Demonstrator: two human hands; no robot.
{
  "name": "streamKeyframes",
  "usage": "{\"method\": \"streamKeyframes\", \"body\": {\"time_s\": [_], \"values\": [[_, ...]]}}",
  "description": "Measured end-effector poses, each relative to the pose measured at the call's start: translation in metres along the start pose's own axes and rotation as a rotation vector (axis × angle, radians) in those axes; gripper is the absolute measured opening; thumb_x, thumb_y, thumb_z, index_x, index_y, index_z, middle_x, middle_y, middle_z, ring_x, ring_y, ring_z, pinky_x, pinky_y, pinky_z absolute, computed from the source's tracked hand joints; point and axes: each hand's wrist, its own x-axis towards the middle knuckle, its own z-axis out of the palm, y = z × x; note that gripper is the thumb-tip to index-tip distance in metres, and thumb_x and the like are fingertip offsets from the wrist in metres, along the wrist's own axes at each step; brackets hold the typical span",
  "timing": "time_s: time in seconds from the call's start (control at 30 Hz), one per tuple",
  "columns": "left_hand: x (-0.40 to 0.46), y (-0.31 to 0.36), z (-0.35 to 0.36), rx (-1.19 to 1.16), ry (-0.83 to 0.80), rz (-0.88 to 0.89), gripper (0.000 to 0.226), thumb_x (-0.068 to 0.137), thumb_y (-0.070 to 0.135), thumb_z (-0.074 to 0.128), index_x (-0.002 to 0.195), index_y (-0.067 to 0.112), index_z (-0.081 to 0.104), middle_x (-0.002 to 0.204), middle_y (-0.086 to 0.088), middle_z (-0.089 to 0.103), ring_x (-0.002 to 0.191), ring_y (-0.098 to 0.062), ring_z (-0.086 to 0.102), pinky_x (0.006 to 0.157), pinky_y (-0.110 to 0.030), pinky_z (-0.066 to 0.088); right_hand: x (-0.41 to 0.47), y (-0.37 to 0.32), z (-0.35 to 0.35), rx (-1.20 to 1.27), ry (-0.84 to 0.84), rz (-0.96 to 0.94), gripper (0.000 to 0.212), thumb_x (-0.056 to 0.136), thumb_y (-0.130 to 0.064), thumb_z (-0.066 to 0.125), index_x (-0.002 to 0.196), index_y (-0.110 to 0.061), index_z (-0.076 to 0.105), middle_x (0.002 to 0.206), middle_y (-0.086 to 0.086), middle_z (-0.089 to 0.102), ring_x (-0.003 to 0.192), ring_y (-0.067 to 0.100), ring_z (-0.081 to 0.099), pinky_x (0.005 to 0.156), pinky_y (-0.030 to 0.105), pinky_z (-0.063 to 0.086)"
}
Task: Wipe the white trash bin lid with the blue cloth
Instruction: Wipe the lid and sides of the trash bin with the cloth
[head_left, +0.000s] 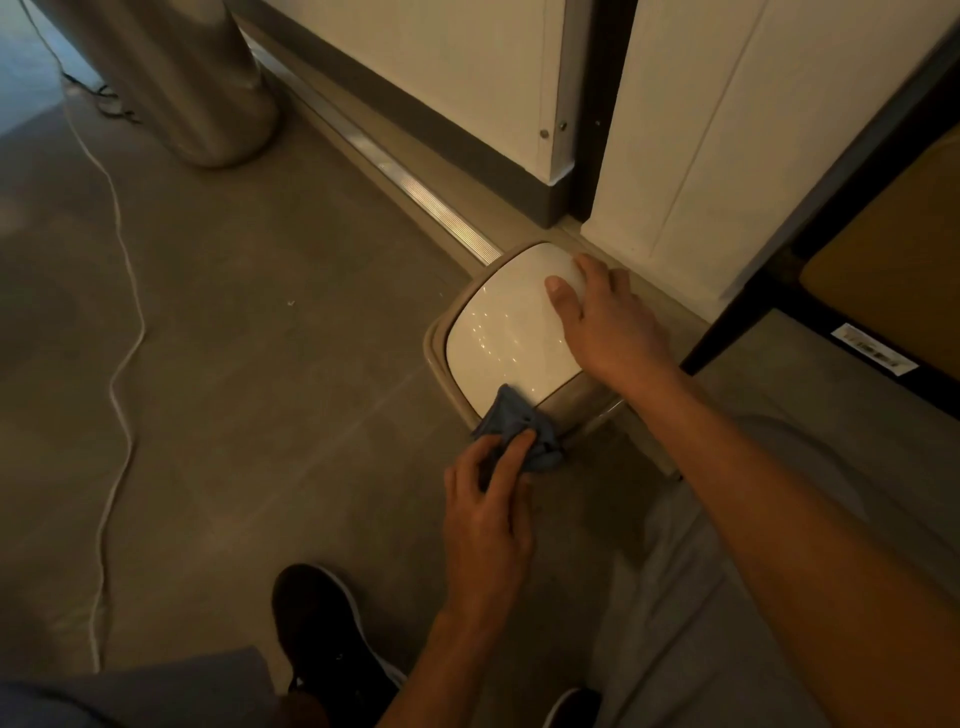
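Left hand (488, 512) pinching blue cloth (519, 423) at white trash bin lid (506, 327) corner, right hand (608, 319) spread flat on lid, chair label (872, 349) unreadable

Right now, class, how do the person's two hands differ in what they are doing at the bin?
The left hand grips the bunched blue cloth at the near edge of the trash bin; the right hand holds nothing. The left hand's fingers are curled; the right hand's lie fairly straight, resting on the far part of the white lid. Both are bare and reach the same bin.
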Motion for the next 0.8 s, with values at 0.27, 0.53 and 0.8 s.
{"method": "streamKeyframes", "body": {"time_s": [0.27, 0.53, 0.8], "values": [[0.034, 0.029, 0.009, 0.09, -0.047, 0.106, 0.038, 0.101, 0.027, 0.054, 0.138, 0.024, 0.058, 0.134, -0.008, 0.05, 0.12, -0.025, 0.05, 0.093, -0.037, 0.05, 0.002, 0.0, -0.003, 0.058, -0.046, 0.023, 0.06, 0.101, -0.06, 0.025, 0.152, -0.031, 0.018, 0.156, 0.007, 0.026, 0.136, 0.034, 0.038, 0.103, 0.051, 0.037], [0.048, 0.03, -0.001, 0.106, -0.083, 0.147, 0.036, 0.102, 0.031, 0.053, 0.137, 0.025, 0.06, 0.128, -0.007, 0.052, 0.112, -0.022, 0.052, 0.085, -0.037, 0.051, 0.003, -0.001, -0.004, 0.082, -0.052, 0.038, 0.059, 0.101, -0.06, 0.025, 0.152, -0.031, 0.019, 0.156, 0.007, 0.026, 0.137, 0.034, 0.036, 0.104, 0.052, 0.037], [0.034, -0.008, -0.018, 0.028, -0.171, 0.199, 0.036, 0.097, 0.028, 0.058, 0.132, 0.029, 0.063, 0.129, 0.002, 0.046, 0.109, -0.013, 0.054, 0.08, -0.03, 0.054, 0.006, -0.001, -0.01, 0.161, -0.112, 0.069, 0.06, 0.1, -0.06, 0.031, 0.152, -0.033, 0.02, 0.157, 0.006, 0.024, 0.138, 0.033, 0.036, 0.109, 0.053, 0.036]]}}
